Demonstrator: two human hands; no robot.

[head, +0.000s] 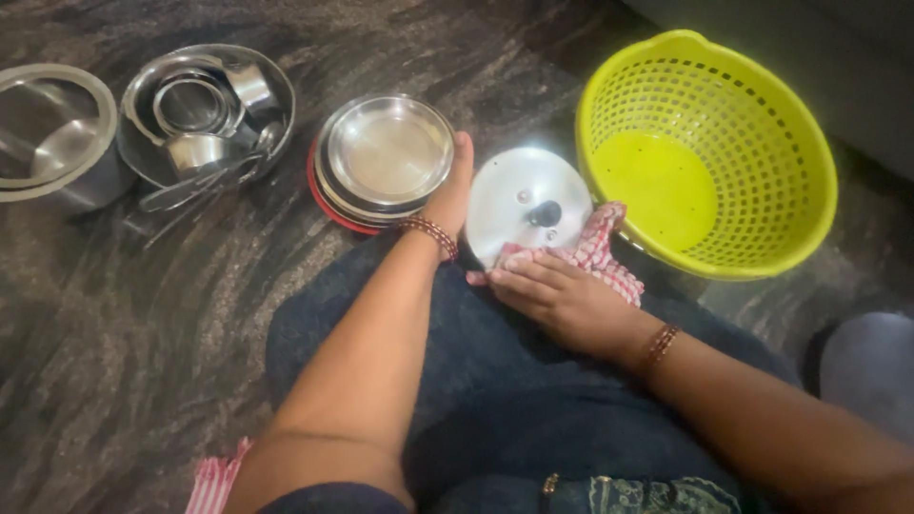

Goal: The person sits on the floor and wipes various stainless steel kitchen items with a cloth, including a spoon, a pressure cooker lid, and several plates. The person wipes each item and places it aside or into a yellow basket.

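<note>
My left hand grips the left edge of a round steel lid with a black knob, holding it tilted above my lap. My right hand presses a red-and-white checked cloth against the lid's lower edge. Both wrists wear beaded bangles. I sit on the floor in dark trousers, and the lid sits between a stack of plates and a basket.
A yellow perforated plastic basket stands empty at the right. A stack of steel plates lies left of the lid. Farther left, a steel bowl holds cups and utensils, and a steel pot sits at the edge. The floor is dark marbled stone.
</note>
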